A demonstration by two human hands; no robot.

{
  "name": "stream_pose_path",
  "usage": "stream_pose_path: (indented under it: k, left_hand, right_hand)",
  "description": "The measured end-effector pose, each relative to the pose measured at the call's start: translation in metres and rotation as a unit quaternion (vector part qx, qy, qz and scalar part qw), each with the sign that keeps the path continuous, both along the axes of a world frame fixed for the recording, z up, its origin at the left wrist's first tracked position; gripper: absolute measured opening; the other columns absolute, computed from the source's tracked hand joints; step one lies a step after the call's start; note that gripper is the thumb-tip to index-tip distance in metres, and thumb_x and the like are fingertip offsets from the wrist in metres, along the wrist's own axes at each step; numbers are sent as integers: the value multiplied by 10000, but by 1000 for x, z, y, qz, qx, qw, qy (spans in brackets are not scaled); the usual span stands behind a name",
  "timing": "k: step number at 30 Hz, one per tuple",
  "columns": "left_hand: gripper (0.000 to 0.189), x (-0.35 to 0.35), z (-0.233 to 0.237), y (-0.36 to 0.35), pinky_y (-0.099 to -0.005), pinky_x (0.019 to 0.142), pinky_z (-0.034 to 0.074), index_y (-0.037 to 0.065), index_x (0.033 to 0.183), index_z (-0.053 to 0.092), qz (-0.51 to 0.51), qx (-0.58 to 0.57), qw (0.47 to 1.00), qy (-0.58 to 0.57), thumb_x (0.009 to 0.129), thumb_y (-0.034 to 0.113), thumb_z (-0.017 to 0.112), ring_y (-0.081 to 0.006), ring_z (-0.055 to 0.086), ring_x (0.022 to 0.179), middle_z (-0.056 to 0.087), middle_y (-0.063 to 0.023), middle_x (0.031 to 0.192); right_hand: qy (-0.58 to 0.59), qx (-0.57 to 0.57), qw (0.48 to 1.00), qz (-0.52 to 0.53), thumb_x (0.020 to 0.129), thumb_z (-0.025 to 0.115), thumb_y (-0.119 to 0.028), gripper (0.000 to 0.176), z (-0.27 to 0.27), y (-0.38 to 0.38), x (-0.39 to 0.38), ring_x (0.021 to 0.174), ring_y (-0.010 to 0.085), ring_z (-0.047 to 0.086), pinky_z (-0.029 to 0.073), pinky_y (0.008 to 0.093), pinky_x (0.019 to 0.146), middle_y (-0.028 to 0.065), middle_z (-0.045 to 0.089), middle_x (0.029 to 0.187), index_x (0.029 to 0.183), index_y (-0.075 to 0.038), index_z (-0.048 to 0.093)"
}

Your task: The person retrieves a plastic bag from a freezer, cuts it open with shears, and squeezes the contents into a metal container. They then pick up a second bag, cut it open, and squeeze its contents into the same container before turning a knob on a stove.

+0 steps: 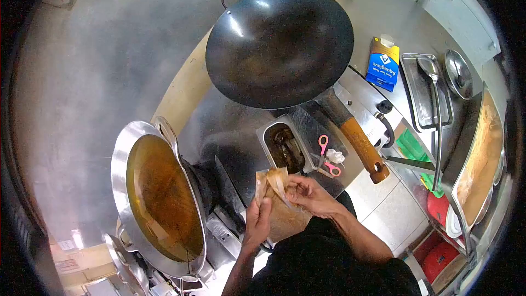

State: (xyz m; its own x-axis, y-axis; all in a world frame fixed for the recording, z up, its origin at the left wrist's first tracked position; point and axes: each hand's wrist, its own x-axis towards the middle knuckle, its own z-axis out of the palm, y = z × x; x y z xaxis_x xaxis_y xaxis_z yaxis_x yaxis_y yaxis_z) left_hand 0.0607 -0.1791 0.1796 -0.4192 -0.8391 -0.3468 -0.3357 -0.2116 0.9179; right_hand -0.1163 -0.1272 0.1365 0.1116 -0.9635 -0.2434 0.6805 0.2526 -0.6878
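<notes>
Both hands hold a translucent plastic bag with brownish contents, close in front of my body. My left hand grips its left side, the thumb pressed on the front. With fingers pinched, my right hand holds the upper right part near the bag's crumpled top. Just beyond the bag is a rectangular metal container with dark, glossy contents. Right of it lie scissors with pink handles and a crumpled white piece of plastic.
A large black wok with a wooden handle sits at the back. On the left stands a wide pan of brown oil-like liquid. To the right are a blue carton, a metal tray, a ladle and a bin of light powder.
</notes>
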Motion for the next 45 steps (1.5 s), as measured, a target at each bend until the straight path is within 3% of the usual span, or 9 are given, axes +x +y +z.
stream_pose_path:
  k: [11,20,27,30,32,34,40,43,45]
  left_hand:
    - [437,-13,17,7,-401,745,488,-48,1310,464,-139,-79,978,-133,1052,295,379,-272,654,829,653,-192,904]
    - [352,-24,24,-6,-490,696,499,-28,1224,508,-240,-147,941,-190,1042,258,413,-485,646,824,635,-306,847]
    - [376,-13,-1,-13,-495,728,498,-58,1242,485,-154,-110,968,-166,1042,251,408,-459,653,849,655,-283,936]
    - [386,-4,-43,-7,-512,703,476,-94,1186,466,-91,-236,945,-209,1048,260,394,-480,636,823,631,-297,887]
    - [350,-19,-19,-20,-525,685,462,-82,1137,471,-92,-174,954,-226,1049,245,385,-493,625,814,614,-306,859]
    - [277,-22,-12,-26,-531,647,450,-67,1067,470,-93,-152,963,-204,1044,196,386,-500,615,786,595,-313,820]
    - [316,-28,3,-22,-502,786,471,-62,1169,503,-100,-136,953,-250,1045,182,345,-467,609,905,620,-295,929]
    - [196,-26,-11,-22,-489,542,455,-79,1084,515,-83,-197,956,-199,993,84,456,-457,628,634,589,-282,699]
    - [198,-26,-12,-22,-489,541,461,-92,1078,525,-78,-209,950,-217,977,72,478,-453,632,631,593,-280,690]
  right_hand:
    - [133,-10,987,-90,939,670,-110,188,8,1,14,853,51,557,458,229,758,-11,656,957,1084,10,658]
    - [181,90,956,-213,1013,538,-175,221,3,-9,46,762,51,506,436,265,647,-10,618,809,986,18,642]
    - [369,39,913,-168,1037,468,-190,274,5,-11,32,720,126,498,437,325,639,15,596,824,944,52,558]
    - [409,47,906,-94,1046,444,-213,293,-9,0,41,851,182,556,463,344,752,64,624,1016,1150,45,539]
    - [257,64,961,-78,1053,436,-238,344,-51,13,55,955,174,555,460,339,819,74,603,1116,1273,21,487]
    - [-152,194,966,-72,1042,492,-245,359,-20,6,37,1005,123,559,473,301,859,49,617,1126,1300,1,531]
    - [-111,143,980,-84,967,634,-186,269,-4,1,28,899,54,554,480,230,788,14,643,1025,1157,4,637]
    - [-154,122,977,-87,953,649,-110,348,-16,4,33,978,69,580,483,244,873,4,660,1134,1285,-16,601]
    - [-68,111,989,-64,948,657,-111,342,-14,4,29,963,70,588,488,238,844,9,670,1119,1271,-9,605]
